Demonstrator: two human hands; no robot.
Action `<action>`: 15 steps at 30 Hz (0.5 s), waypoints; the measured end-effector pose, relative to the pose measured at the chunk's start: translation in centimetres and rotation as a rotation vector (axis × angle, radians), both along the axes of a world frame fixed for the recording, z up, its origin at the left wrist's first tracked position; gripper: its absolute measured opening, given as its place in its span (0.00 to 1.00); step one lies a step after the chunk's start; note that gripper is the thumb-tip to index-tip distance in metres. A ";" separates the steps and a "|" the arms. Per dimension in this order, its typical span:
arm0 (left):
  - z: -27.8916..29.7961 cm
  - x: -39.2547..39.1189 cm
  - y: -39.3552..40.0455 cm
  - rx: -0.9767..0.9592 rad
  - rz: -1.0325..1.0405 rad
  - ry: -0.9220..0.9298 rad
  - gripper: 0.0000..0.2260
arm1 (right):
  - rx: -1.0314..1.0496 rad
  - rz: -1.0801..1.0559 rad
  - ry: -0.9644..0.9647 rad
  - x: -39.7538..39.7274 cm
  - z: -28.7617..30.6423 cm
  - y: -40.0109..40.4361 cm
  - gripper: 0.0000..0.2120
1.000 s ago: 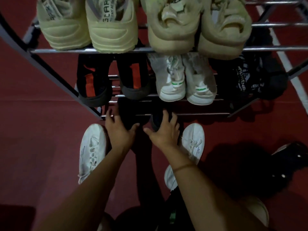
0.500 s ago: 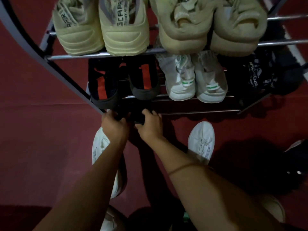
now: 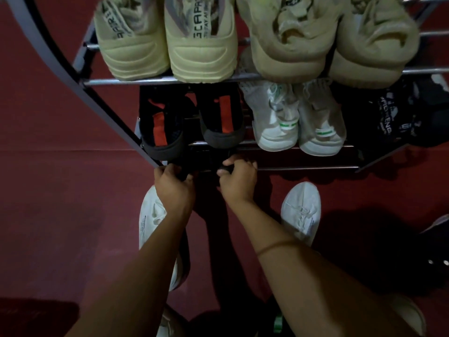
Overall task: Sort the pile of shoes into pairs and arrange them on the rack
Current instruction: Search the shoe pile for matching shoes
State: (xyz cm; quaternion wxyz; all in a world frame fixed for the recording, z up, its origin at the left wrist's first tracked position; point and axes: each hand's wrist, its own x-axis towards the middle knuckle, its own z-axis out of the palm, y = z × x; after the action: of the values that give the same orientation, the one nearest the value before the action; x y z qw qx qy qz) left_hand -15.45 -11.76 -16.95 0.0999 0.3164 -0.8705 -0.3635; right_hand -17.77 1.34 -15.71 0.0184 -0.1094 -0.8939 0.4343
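Observation:
A metal shoe rack (image 3: 303, 168) stands ahead of me on the red floor. Its top shelf carries a pale yellow-green pair (image 3: 201, 54) and a beige pair (image 3: 291, 45). The middle shelf holds a black pair with orange straps (image 3: 223, 122), a white pair with green stripes (image 3: 277, 127) and dark shoes (image 3: 386, 117) at the right. At the lowest shelf's front left, my left hand (image 3: 173, 188) and my right hand (image 3: 239, 180) each grip the heel of a dark shoe (image 3: 194, 164). Those shoes are mostly hidden in shadow.
Two white sneakers (image 3: 302, 210) lie on the floor, one on each side of my arms; the left white sneaker (image 3: 150, 220) is partly under my forearm. A dark shoe (image 3: 435, 242) sits at the right edge. The rack's side frame (image 3: 73, 76) slants across the upper left.
Both hands moved forward from the floor in front of the rack to the lowest shelf, carrying the dark shoes in under the middle shelf. My view came closer to the rack.

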 end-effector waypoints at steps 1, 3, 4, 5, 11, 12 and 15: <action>-0.2 0.0 0.2 -0.015 -0.024 0.010 0.10 | 0.021 0.067 -0.035 0.3 0.0 -0.4 0.08; -0.6 0.3 0.8 -0.043 -0.068 0.030 0.11 | 0.046 0.160 -0.120 0.8 -0.4 -1.2 0.13; -0.7 0.4 1.1 -0.045 -0.075 0.035 0.12 | 0.054 0.164 -0.162 0.7 -0.5 -1.4 0.18; -0.8 0.6 1.4 -0.038 -0.072 0.038 0.14 | 0.055 0.153 -0.201 0.4 -0.6 -1.6 0.25; 0.2 0.1 0.4 0.020 -0.020 0.007 0.13 | 0.056 0.041 -0.108 -1.2 -0.4 -0.7 0.11; 0.4 0.0 0.1 0.013 -0.018 -0.008 0.13 | 0.052 0.004 -0.093 -1.3 -0.5 -0.1 0.09; 0.5 0.2 0.0 -0.019 -0.022 -0.036 0.12 | 0.018 -0.047 -0.054 -1.3 -1.0 0.7 0.08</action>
State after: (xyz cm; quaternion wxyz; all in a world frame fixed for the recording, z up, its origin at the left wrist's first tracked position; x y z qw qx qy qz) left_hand -15.29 -11.79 -16.47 0.0832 0.3125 -0.8790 -0.3503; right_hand -19.06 2.03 -16.67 0.0057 -0.1420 -0.8950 0.4228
